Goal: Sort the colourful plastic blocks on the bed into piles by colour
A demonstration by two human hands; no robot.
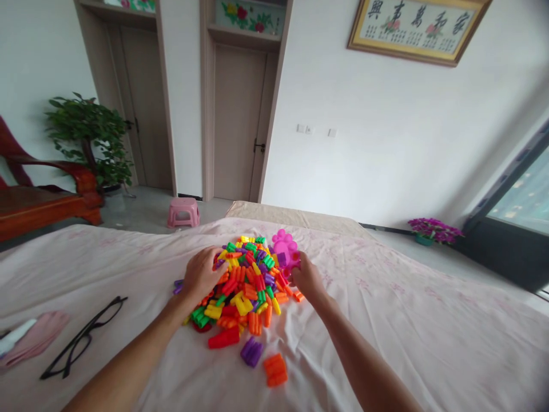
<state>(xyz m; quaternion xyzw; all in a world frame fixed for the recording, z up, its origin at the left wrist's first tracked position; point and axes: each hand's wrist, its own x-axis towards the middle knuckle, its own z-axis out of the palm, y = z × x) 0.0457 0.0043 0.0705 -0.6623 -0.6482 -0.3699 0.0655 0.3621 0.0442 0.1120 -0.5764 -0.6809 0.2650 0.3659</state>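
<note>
A heaped pile of plastic building blocks (246,286) in red, orange, yellow, green and purple lies on the pale cloth. My left hand (203,273) curls in at the pile's left side, with red and purple pieces at its fingertips; its grip is partly hidden. At the pile's right edge, my right hand (306,276) is closed on the rim of a translucent pink paw-shaped tray (283,243). The tray leans against the far right of the heap, with a few blocks over its lower part. A purple block (251,351) and an orange block (275,369) lie apart in front.
Black-framed glasses (83,335) and a pink cloth (40,337) with a white tube (17,336) lie at the left. Beyond the cloth-covered surface (386,320) stand a pink stool (183,212), a wooden chair (51,200) and a potted plant (92,137).
</note>
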